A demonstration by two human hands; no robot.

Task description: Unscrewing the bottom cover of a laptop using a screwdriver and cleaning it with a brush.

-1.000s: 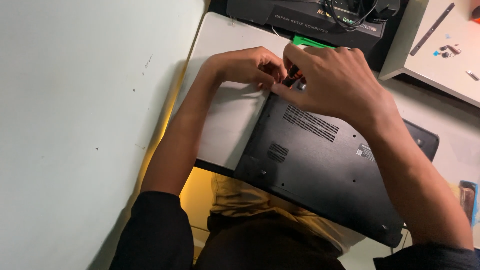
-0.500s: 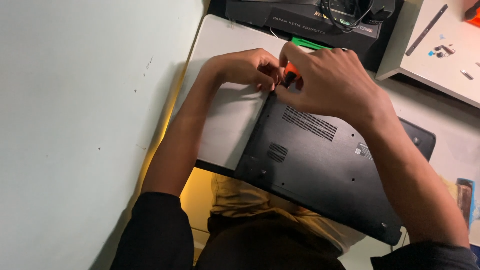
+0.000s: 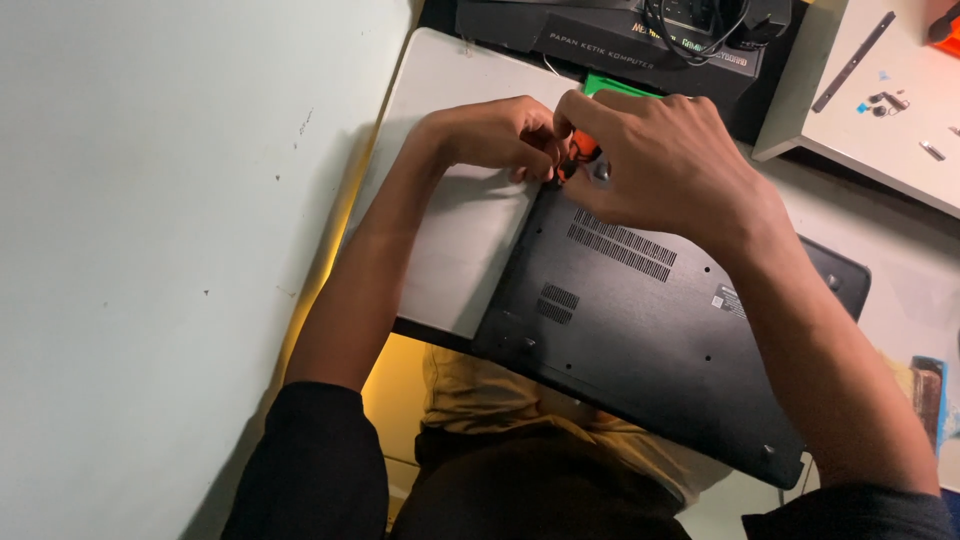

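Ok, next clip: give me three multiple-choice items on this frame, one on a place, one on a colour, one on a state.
1. Where do the left hand and right hand meet?
A. at the far corner of the dark grey overturned laptop
B. at its near edge
C. off the white table

2. What colour is the small tool handle between the fingers?
A. blue
B. orange
C. white

3. How does the laptop lie?
A. open, screen up
B. standing on edge
C. closed, vented underside up

Answers: 1 A, both hands bunch at the laptop's far corner. 2 B, an orange handle shows by the right thumb. 3 C, vent slots and screw holes face the camera.
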